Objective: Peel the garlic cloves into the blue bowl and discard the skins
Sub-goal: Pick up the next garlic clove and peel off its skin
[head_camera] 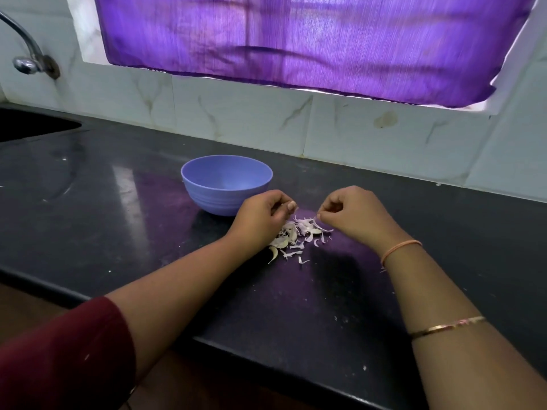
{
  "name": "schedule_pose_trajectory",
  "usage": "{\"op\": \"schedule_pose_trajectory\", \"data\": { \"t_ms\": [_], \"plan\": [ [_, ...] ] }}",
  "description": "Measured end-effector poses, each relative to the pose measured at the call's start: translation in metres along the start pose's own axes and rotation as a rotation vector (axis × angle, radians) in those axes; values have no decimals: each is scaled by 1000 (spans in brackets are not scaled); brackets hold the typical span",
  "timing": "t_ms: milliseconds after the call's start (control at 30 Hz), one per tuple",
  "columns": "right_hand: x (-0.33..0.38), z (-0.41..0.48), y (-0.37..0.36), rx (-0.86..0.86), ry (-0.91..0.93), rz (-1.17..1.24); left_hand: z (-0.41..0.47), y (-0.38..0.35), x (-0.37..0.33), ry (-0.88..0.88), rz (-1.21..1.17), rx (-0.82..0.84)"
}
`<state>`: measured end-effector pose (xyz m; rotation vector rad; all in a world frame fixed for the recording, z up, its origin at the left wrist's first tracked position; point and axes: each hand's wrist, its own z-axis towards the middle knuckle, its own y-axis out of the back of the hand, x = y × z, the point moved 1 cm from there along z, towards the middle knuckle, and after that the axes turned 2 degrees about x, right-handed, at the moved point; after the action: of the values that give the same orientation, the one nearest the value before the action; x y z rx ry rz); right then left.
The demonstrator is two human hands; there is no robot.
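Observation:
The blue bowl (pixel 213 199) stands on the black counter, just behind my left hand; I cannot see into its bottom. A pile of pale garlic skins (pixel 299 235) lies on the counter between and just below both hands. A curved, clove-like piece (pixel 273 253) lies at the pile's near-left edge. My left hand (pixel 262 216) hovers over the pile's left side with its fingers curled round something small; only a pale bit shows by the thumb tip. My right hand (pixel 356 216) pinches a thin strip of skin (pixel 317 218) between thumb and forefinger above the pile.
The black counter (pixel 148 232) runs left to a sink (pixel 32 125) with a tap (pixel 28 59) above it. A tiled wall and a purple curtain (pixel 325 39) stand behind. The counter's front edge (pixel 266 368) crosses under my forearms. Small white flecks dot the counter.

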<state>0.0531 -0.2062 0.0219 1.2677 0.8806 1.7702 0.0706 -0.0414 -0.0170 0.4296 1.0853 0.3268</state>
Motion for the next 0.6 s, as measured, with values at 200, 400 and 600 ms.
{"op": "schedule_pose_trajectory", "data": {
  "t_ms": [200,400,600],
  "plan": [
    [8,-4,-7,132,-6,-128,-1,0,0,-3,8,-12],
    [8,-4,-13,181,-23,-133,-2,-1,0,-7,10,-9],
    [2,-2,-17,155,-3,-113,-2,0,-1,-20,17,-15]
  ]
}}
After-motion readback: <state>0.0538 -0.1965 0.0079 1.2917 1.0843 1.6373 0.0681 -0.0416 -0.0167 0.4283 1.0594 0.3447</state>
